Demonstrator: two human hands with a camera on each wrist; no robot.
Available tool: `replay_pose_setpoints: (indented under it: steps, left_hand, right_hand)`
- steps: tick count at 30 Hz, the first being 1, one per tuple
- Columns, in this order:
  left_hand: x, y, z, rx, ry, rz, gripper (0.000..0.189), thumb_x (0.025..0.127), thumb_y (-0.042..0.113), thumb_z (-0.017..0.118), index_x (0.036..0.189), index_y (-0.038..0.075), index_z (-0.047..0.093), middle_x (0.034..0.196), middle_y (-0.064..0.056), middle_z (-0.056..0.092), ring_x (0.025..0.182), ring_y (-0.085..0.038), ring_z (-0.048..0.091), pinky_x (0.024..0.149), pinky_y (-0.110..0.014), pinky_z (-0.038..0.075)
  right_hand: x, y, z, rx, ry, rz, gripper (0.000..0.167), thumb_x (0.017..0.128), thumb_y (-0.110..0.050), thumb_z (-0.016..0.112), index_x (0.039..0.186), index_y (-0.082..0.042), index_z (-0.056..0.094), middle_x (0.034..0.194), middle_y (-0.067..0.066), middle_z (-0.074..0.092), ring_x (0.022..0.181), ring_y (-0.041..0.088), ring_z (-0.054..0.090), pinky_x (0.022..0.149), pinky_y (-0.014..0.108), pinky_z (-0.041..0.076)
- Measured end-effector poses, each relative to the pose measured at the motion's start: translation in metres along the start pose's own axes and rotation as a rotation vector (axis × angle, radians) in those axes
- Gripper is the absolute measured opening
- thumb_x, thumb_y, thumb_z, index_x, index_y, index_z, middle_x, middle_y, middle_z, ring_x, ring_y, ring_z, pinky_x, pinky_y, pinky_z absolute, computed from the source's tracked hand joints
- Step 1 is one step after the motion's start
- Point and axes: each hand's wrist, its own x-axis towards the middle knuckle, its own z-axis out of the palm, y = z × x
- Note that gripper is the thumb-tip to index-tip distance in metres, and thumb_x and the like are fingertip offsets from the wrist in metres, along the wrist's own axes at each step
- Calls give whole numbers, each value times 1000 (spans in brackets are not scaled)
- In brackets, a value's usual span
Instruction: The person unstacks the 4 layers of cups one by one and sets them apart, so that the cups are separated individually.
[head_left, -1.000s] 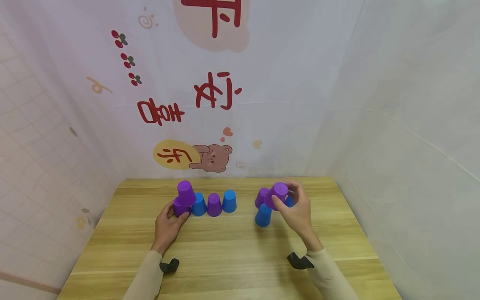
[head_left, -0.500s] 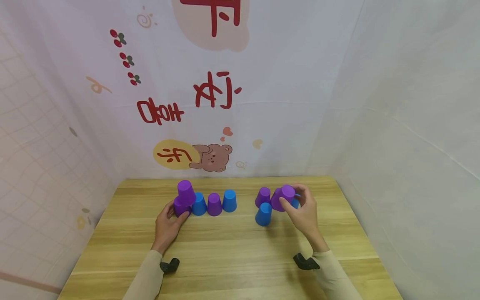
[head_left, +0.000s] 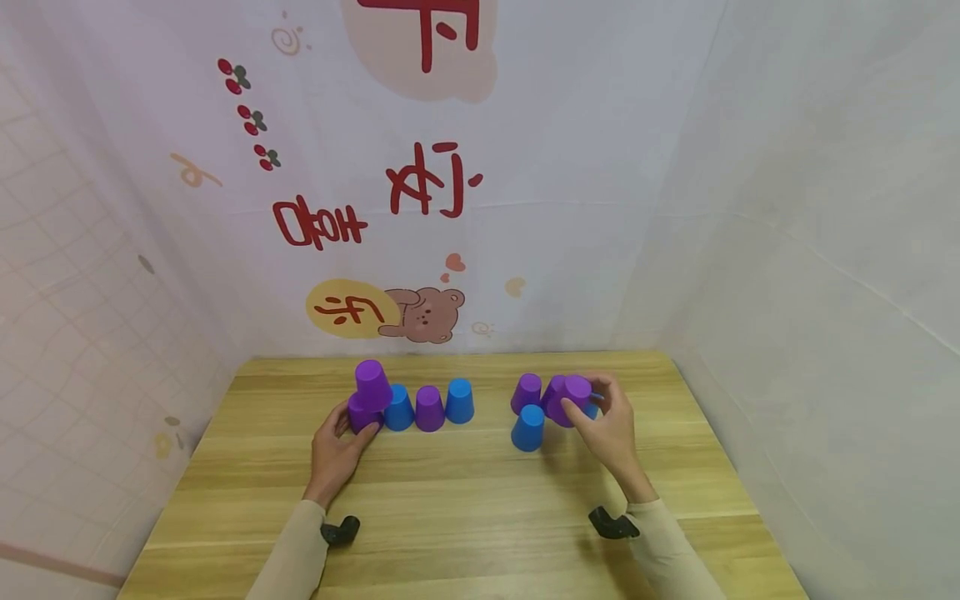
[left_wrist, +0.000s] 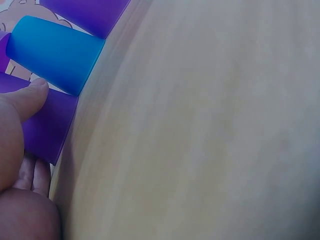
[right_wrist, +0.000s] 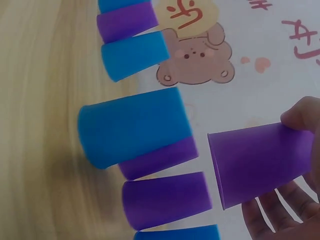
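Observation:
My left hand (head_left: 335, 454) grips the lower purple cup (head_left: 363, 417) at the left end of a row, its thumb on the near side and fingers round the other. Another upside-down purple cup (head_left: 372, 385) rests on top, over the joint with the adjoining blue cup (head_left: 399, 410). With my right hand (head_left: 606, 421) I pinch a purple cup (right_wrist: 262, 165), bottom up and raised off the table. Near it stand two purple cups (right_wrist: 167, 200) (right_wrist: 162, 157), a blue cup (right_wrist: 135, 127) in front, and another blue cup (head_left: 592, 408), partly hidden by the hand.
The left row continues with a purple cup (head_left: 430, 409) and a blue cup (head_left: 460, 402), both upside down. A gap lies between this row and the right-hand cups. The wooden table (head_left: 465, 517) ends at a printed white cloth (head_left: 570, 250) behind.
My right hand has moved right and a little nearer with its purple cup, uncovering more of a purple cup behind. My left hand has stayed at its cup.

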Motion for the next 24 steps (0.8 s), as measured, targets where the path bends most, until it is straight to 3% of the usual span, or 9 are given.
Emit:
replay_pose_setpoints:
  steps: [5, 8, 12, 15, 24]
  left_hand:
    - [0, 1, 0, -3, -6, -4, 74, 103, 23, 86, 166, 6, 51, 166, -25, 59, 154, -43, 60, 133, -55, 47]
    - [1, 1, 0, -2, -7, -5, 74, 104, 22, 86, 166, 7, 51, 166, -25, 60, 154, -43, 60, 133, -56, 47]
    - [0, 2, 0, 0, -10, -10, 74, 104, 23, 86, 167, 7, 50, 166, -26, 59, 155, -44, 59, 134, -56, 46]
    - [0, 1, -1, 0, -10, -8, 74, 104, 23, 86, 167, 6, 50, 166, -26, 59, 155, -45, 59, 134, -56, 46]
    - [0, 0, -1, -3, -10, -12, 74, 104, 22, 86, 167, 6, 50, 167, -26, 58, 156, -45, 58, 135, -56, 46]
  right_hand:
    - [-4, 9, 0, -49, -1, 48, 50, 91, -4, 93, 131, 0, 65, 125, 14, 76, 111, 6, 69, 101, 16, 60]
    - [-7, 14, 0, -76, -14, 82, 51, 92, -7, 94, 134, -1, 65, 128, 14, 76, 114, 14, 71, 103, 19, 62]
    - [-13, 21, 1, -104, -37, 117, 53, 93, -8, 93, 137, -3, 64, 132, 16, 75, 119, 29, 74, 107, 40, 67]
    - [-16, 26, 2, -115, -47, 135, 53, 93, -7, 93, 137, -3, 64, 132, 17, 75, 120, 34, 75, 108, 54, 67]
    - [-21, 37, 6, -134, -95, 160, 53, 94, -8, 91, 139, -1, 63, 132, 24, 76, 122, 43, 76, 106, 58, 69]
